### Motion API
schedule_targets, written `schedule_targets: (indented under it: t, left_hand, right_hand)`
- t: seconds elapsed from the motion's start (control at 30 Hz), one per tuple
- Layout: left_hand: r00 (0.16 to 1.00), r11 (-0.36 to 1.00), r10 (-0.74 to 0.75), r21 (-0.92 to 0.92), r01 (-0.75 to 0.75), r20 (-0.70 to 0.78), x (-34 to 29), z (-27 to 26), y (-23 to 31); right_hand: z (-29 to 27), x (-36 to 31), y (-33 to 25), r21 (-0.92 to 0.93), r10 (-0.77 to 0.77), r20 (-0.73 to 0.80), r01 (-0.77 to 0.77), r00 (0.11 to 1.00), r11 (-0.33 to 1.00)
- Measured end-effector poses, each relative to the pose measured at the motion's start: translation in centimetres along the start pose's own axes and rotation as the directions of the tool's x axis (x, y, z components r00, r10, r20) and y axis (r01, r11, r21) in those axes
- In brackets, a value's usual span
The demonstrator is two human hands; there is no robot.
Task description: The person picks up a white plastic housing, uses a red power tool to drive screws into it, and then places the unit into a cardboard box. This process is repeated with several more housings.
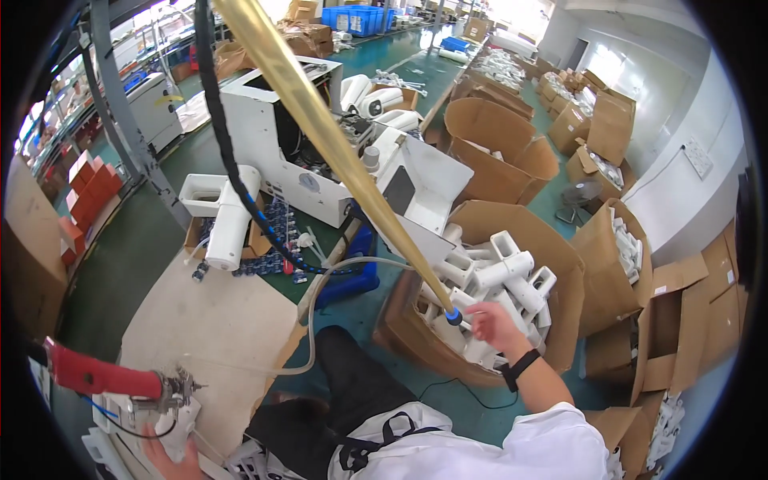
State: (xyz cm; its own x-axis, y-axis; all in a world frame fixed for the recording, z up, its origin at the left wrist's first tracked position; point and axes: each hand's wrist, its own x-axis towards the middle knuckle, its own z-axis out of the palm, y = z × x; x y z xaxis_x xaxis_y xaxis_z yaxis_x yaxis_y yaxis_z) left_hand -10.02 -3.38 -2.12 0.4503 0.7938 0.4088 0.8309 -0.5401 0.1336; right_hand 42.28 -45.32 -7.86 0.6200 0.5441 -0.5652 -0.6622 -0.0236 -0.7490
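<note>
At the lower left, my left hand (174,462) has its fingers and thumb either side of a white plastic part (182,418), holding it under a red tool with a metal head (120,374). My right hand (494,326), with a black band at its wrist, reaches over a large cardboard box (572,296) of white plastic housings (502,274). Its fingers are partly extended with nothing visible between them. Just left of them hangs the blue tip of a brass-coloured rod (376,188), which crosses in front of the box.
Brown cardboard (208,312) covers the work surface at left, crossed by a clear hose (312,320). Beyond it are a white housing with a handle (230,228) and an opened white machine cabinet (264,152). A black cable (228,136) hangs ahead. More cartons (612,264) stand at right.
</note>
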Motion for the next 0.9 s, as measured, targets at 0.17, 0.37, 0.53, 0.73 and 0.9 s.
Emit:
schedule_targets:
  t: [0.17, 0.37, 0.53, 0.73, 0.9]
  left_hand:
    - [0.967, 0.979, -0.06, -0.174, 0.105, 0.248, 3.0, 2.6, -1.6]
    - [0.868, 0.987, -0.138, -0.011, 0.163, 0.477, 4.9, 0.9, 0.6]
    - [0.882, 0.993, 0.01, -0.109, 0.046, 0.47, 7.0, 3.4, 3.2]
    - [0.861, 0.993, -0.093, -0.016, 0.116, 0.5, 7.1, 2.3, 5.1]
    - [0.883, 0.986, -0.126, -0.039, 0.161, 0.453, 6.7, 1.9, 4.9]
  right_hand:
    - [19.6, -2.1, -2.4, -0.63, 0.267, 0.688, 0.374, 0.675, 0.68]
    - [32.3, -7.7, -1.3, -0.133, 0.396, 0.913, 0.848, -0.096, 0.514]
    - [42.6, -9.0, 1.9, 0.044, -0.41, 0.911, 0.975, 0.05, 0.216]
    - [58.3, -3.7, 3.8, -0.063, -0.805, 0.575, 0.989, 0.146, 0.134]
    - [60.8, -1.9, 4.8, 0.009, -0.574, 0.723, 0.825, 0.385, 0.565]
